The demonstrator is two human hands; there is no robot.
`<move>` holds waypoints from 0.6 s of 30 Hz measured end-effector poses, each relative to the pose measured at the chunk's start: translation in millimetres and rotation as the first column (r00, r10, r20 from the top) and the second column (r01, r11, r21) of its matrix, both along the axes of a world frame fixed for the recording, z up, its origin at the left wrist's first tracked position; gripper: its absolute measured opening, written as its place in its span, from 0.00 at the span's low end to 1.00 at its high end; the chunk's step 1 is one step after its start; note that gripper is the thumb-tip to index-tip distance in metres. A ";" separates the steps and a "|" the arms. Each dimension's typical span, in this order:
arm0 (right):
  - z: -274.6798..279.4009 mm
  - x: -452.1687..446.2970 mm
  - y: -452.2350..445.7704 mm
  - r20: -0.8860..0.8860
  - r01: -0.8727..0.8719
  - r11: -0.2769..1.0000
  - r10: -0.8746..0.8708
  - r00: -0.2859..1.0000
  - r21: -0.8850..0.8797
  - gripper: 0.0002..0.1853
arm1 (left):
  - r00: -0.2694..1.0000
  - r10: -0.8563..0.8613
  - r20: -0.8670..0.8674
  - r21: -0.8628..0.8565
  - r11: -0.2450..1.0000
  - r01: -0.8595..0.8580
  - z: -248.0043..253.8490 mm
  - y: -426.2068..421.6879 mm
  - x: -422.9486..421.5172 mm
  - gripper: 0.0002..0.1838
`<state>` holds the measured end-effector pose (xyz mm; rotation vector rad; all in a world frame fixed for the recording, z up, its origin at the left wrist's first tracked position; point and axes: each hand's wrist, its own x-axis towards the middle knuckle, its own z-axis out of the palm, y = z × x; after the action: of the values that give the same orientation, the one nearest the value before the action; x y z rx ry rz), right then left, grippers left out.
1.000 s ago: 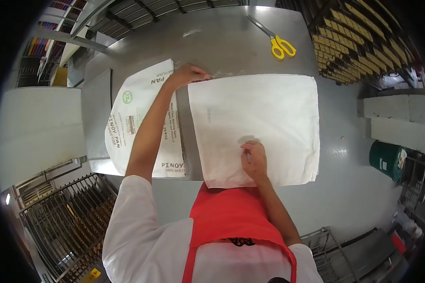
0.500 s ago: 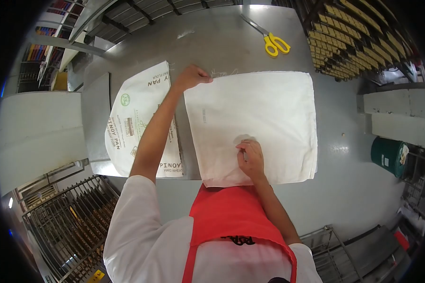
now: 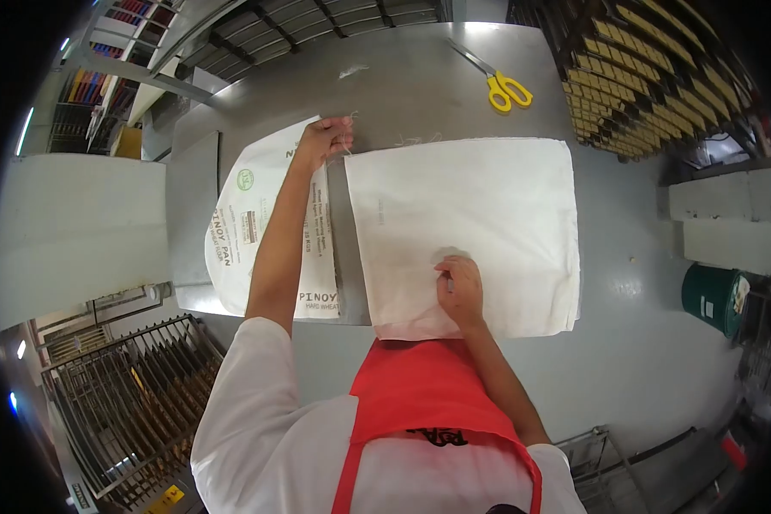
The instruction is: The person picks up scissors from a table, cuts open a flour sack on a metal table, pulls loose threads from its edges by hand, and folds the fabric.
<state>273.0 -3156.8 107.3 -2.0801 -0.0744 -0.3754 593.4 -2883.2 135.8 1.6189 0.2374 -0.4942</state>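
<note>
A white cloth flour sack lies flat on the metal table, its near edge reaching the red apron. My left hand is closed in a pinch just beyond the sack's far left corner, with thin loose thread showing at its fingertips. On the middle of the sack rests my right hand, its fingers curled in loosely and nothing visible in them. A printed flour sack with brown and green lettering lies to the left, partly under my left forearm. More frayed thread trails along the white sack's far edge.
Yellow-handled scissors lie on the metal table toward the far right. A rack of trays stands beyond the right corner, another rack at lower left. A green bin is on the floor at right.
My left hand has moved left, away from the white sack's corner and over the edge of the printed sack, drawing thread. My right hand stays in place on the cloth.
</note>
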 end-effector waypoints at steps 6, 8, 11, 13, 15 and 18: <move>-3.5 -0.2 1.2 -0.003 0.004 1.000 -0.004 1.000 -0.023 0.11 | 0.986 0.136 0.100 -0.067 0.989 -0.130 -4.1 21.4 9.3 0.16; -3.1 0.0 2.2 -0.004 0.003 0.999 -0.003 1.000 -0.032 0.11 | 0.990 -0.131 0.041 0.491 0.866 0.094 3.8 26.7 11.0 0.28; 0.3 1.3 2.2 -0.017 -0.005 1.000 0.005 1.000 -0.011 0.11 | 0.956 -0.149 -0.253 0.694 0.661 0.287 26.0 21.6 -6.5 0.40; 2.3 1.8 2.6 0.004 -0.002 1.000 0.002 1.000 -0.021 0.11 | 0.935 -0.159 -0.318 0.633 0.698 0.334 30.7 11.1 -26.6 0.42; 2.1 2.0 2.6 0.006 -0.008 1.000 0.008 1.000 -0.021 0.11 | 0.909 -0.171 -0.379 0.568 0.733 0.375 28.5 1.9 -39.2 0.44; 3.1 3.1 3.0 0.019 -0.010 1.000 0.010 1.000 -0.018 0.11 | 0.938 -0.171 -0.302 0.457 0.837 0.300 12.9 -5.8 -43.2 0.42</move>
<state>276.1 -3153.8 110.4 -2.0929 -0.0996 -0.3897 550.3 -2888.9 148.7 2.1076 0.3783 -0.8888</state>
